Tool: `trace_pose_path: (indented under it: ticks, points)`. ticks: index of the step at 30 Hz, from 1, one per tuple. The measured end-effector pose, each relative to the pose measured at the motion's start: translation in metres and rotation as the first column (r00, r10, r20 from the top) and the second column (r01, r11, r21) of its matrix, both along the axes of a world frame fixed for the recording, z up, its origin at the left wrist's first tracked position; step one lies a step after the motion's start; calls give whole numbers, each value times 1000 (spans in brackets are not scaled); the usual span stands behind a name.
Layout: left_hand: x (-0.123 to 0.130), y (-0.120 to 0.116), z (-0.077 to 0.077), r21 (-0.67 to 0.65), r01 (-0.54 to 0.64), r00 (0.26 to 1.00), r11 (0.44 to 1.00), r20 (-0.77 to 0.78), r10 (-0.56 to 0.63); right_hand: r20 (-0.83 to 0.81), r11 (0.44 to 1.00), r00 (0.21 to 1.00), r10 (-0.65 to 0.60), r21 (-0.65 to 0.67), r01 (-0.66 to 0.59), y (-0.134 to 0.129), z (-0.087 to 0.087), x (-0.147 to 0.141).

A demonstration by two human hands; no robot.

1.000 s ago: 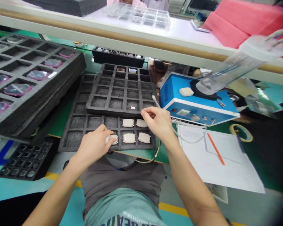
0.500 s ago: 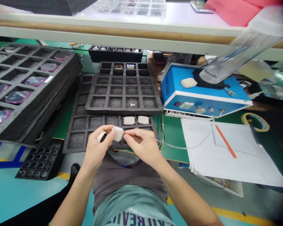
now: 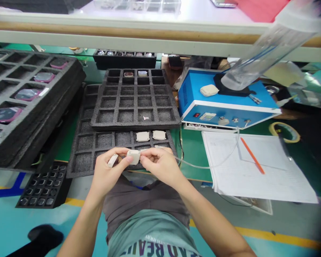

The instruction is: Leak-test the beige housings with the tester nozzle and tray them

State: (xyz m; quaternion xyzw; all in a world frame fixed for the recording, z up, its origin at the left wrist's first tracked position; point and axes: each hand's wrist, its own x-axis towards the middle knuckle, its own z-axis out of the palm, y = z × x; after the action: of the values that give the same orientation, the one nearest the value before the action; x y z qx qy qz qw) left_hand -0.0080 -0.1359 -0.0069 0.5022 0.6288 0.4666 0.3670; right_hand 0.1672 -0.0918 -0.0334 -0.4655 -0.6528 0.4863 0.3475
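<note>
My left hand [image 3: 111, 169] is closed on a cream-white watch case [image 3: 133, 156], pinched between thumb and fingers. A second whitish piece [image 3: 112, 160] with a dark part is tucked between its fingers. My right hand [image 3: 162, 164] is closed, its fingertips at the right edge of the case. It grips a slim white tip at the end of a clear hose [image 3: 195, 165]; its fingers partly hide the tip. Two more cream cases [image 3: 142, 136] lie in the lower black foam tray [image 3: 81, 166], just beyond my hands.
Another foam tray [image 3: 135, 125] lies on top, holding a few watch pieces and a small white scrap. On the left stands a stack of foam trays [image 3: 50, 107] with purple-rimmed watches. A blue control box [image 3: 224, 110] is at right, beside papers [image 3: 256, 185] and an orange stick [image 3: 253, 156].
The view has shifted slightly. The watch case is tipped a little differently in my left hand, and the white tip shows more above my right fingers. Both hands keep their grips.
</note>
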Motion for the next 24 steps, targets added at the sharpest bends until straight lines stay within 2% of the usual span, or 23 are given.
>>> trace_pose_path:
  ticks: [2,5,6,7,10,12,13,14,16,17,18,19,21,24]
  points:
    - [3,-3,1,10,-57,997,998,-48,58,-3,998,998,-64,-19,64,0,2,-3]
    - [-1,-6,2,94,-228,963,969,-126,239,-45,982,982,-183,-57,181,4,4,-1]
    - [-4,-5,2,101,-249,952,963,-160,262,-72,976,976,-206,-89,199,6,4,1]
    - [-7,-4,2,84,-235,946,968,-209,248,-97,971,972,-215,-125,203,7,4,4]
    - [-16,-1,2,-31,-124,897,992,-430,99,-131,970,973,-188,-181,163,6,3,12]
    - [-16,-1,3,2,-164,842,986,-521,141,-122,975,979,-163,-171,141,1,4,14]
    - [-15,-2,4,44,-193,849,980,-493,189,-119,978,981,-152,-164,132,-2,6,14]
    - [-12,-3,5,77,-210,891,975,-396,223,-118,980,983,-143,-158,124,-5,8,14]
    - [-4,-5,5,81,-175,983,981,-42,179,-116,984,985,-126,-140,109,-11,15,10]
    - [1,-6,5,64,-127,982,990,151,116,-116,987,986,-120,-125,105,-14,18,7]
    - [6,-6,4,50,-80,950,996,307,61,-114,989,987,-114,-105,102,-16,21,5]
    - [11,-5,2,39,-51,913,998,406,31,-108,992,988,-108,-78,100,-18,24,2]
    - [18,-4,-1,25,-33,886,999,464,18,-89,996,992,-91,-9,91,-20,27,-2]
    - [25,-3,-5,30,-54,896,998,443,35,-45,994,997,-68,86,71,-21,28,-3]
